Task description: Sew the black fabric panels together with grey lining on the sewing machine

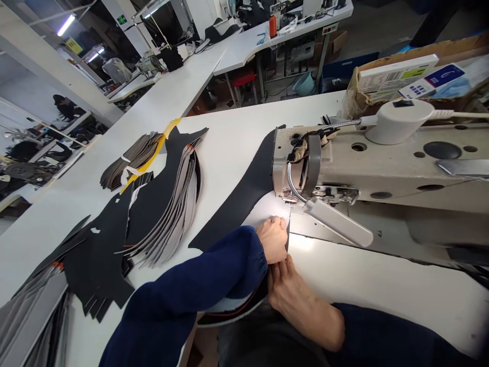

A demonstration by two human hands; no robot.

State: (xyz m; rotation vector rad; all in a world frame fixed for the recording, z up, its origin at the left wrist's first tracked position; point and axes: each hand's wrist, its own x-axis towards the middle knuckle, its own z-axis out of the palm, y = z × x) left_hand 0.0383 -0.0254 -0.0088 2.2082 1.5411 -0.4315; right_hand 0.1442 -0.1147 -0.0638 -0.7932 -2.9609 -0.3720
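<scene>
A curved black fabric panel (244, 188) runs under the head of the sewing machine (317, 168), with a pale ribbed piece (263, 206) lying over its near part. My left hand (272, 239) is closed, its fingers curled down on the pale piece and the panel's edge just in front of the needle area. Close below it, my right hand (290, 300) has its fingers pressed together at the same edge, and the two hands touch or nearly touch. Fabric with an orange thread line (244, 306) hangs at the table edge below my left sleeve. The fingertips are partly hidden.
Bundles of black and grey cut panels (168, 204) lie to the left, beside a yellow strip (153, 158). A small lamp (340, 223) on a flexible neck hangs in front of the machine. A cardboard box (351, 92) with packages stands behind it at right.
</scene>
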